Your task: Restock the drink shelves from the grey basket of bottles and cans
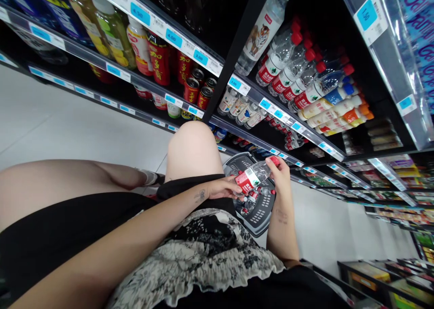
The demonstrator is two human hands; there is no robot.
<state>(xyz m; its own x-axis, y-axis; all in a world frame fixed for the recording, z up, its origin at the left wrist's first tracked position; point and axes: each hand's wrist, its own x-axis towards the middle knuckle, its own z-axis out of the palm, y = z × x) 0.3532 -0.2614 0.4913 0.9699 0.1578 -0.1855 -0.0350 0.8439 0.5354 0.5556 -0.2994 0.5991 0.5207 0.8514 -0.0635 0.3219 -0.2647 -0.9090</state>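
Over a grey basket (264, 221), I hold a clear water bottle (250, 177) with a red-and-white label and a red cap, tilted with its cap toward the right. The fingers of my left hand (224, 187) are wrapped round its base end. At the other end, the fingers of my right hand (278, 170) grip the red cap. Several small bottles (251, 199) with red labels lie inside the basket beneath, partly hidden by my hands and the held bottle.
Shelves rise in front of me; one holds a row of red-capped water bottles (285, 72), beside a larger tiger-label bottle (262, 31). Red cans (198, 90) stand farther left. Price-tag rails (281, 114) edge the shelves. My bent knee (193, 146) is left of the basket.
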